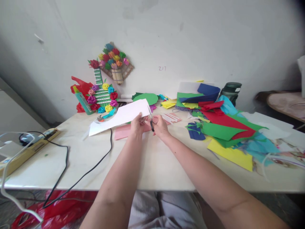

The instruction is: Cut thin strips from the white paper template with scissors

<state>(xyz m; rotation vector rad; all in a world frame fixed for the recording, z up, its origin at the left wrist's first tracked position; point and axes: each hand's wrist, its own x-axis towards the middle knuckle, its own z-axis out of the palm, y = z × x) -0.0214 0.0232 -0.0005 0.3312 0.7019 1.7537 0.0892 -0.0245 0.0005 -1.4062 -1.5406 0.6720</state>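
My left hand is closed on the lower right part of a large white sheet of paper, held raised over the table. In my right hand is a pair of scissors with dark handles, its blades at the sheet's right edge, where a narrow strip stands slightly apart. Under both hands lies a pink sheet. Several thin white paper strips rest on its right part, just beyond my right hand.
Coloured paper sheets and scraps crowd the right side. A dark green flask stands behind them. At the back left are a glue bottle and a paper-flower guitar. A black cable crosses the left side from a power strip.
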